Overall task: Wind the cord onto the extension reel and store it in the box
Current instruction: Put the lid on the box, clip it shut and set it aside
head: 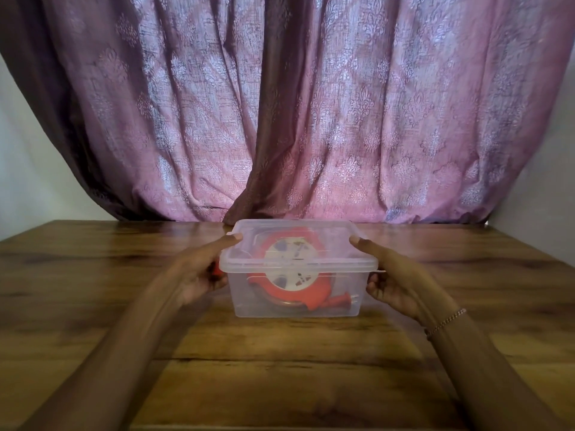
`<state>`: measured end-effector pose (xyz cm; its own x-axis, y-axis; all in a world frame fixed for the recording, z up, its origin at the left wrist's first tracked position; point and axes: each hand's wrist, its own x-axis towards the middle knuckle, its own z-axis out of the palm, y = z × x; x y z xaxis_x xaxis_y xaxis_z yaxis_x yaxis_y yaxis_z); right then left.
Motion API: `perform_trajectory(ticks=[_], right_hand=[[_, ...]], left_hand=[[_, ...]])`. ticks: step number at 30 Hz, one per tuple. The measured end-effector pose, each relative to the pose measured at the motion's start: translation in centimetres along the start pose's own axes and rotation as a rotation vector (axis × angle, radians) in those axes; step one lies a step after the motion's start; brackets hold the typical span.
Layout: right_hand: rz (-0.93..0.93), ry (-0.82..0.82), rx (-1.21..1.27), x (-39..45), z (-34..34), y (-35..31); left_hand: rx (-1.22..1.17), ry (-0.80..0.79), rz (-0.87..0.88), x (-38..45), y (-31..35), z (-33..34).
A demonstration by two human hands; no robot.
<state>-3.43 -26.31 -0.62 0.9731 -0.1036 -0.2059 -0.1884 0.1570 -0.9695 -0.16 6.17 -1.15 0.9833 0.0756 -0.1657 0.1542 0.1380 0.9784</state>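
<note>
Both hands, left (199,272) and right (392,275), clasp the lidded box (298,303) holding the reel (291,265), near the tabletop's (93,290) far edge.

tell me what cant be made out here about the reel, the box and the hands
All in the head view:
- Extension reel: its cord and label print are blurred by the cloudy box wall and lid.
- Lid: whether it is fully snapped down is not visible.
- Left hand: motion-blurred; a red bit beside it is unidentifiable.
- Right hand: fingertips hidden behind the box.
</note>
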Motion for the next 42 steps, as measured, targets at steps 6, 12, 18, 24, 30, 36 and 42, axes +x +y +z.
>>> perform_trajectory(ticks=[6,12,18,24,30,36,42], right_hand=[[-0.228,0.11,0.044,0.3,0.5,0.3],[-0.292,0.086,0.126,0.2,1.8,0.5],[-0.332,0.076,0.062,0.6,1.7,0.5],[-0.458,0.086,-0.138,0.7,1.6,0.3],[-0.454,0.093,-0.139,0.8,1.5,0.2],[-0.454,0.116,-0.106,1.9,2.2,0.1],[-0.446,0.101,-0.179,4.1,6.8,-0.2]], left_hand=[[0.017,-0.008,0.174,-1.9,0.3,1.2],[-0.042,-0.024,0.241,-3.3,-1.4,2.1],[-0.238,-0.055,0.259,-3.0,-1.7,2.8],[-0.052,-0.053,0.318,-3.2,-1.1,2.6],[0.098,0.003,0.374,-2.9,-1.2,2.8],[0.126,0.075,0.42,-3.5,-1.2,2.7],[0.133,0.3,0.418,-4.8,-0.8,-0.3]])
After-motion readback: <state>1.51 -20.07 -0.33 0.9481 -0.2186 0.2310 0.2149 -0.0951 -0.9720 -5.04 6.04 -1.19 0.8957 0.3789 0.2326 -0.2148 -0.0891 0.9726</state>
